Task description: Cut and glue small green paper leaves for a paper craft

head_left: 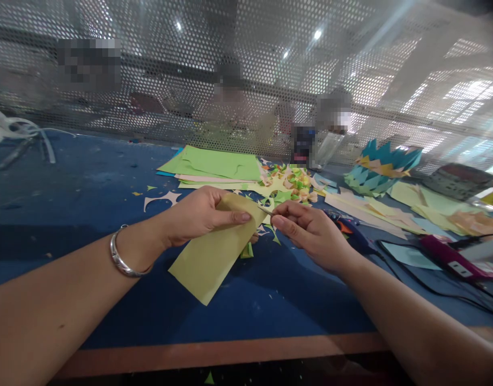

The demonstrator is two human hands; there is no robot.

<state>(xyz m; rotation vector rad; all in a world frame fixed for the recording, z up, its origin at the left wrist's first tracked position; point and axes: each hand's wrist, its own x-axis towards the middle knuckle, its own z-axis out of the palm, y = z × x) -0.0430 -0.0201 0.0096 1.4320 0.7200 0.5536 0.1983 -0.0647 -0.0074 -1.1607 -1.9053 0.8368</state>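
Note:
My left hand (206,214), a silver bangle on its wrist, pinches a yellow-green sheet of paper (214,262) near its upper end between thumb and fingers. The sheet hangs tilted above the blue table (121,305). At the paper's upper right edge, my right hand (302,228) is closed around a slim metal cutting tool (265,210). Only its narrow tip shows, pointing left at the sheet; the handle is hidden in the fingers. Beneath and behind the hands lie pale paper offcuts (161,201) and a small folded green paper piece (247,251).
Behind the hands are stacked green sheets (222,162) and a heap of small colored paper pieces (296,185). To the right stand a zigzag paper piece (385,166), paper strips (369,209), a magenta power strip (457,260) and black cables (415,287). A perforated metal screen (169,86) borders the back.

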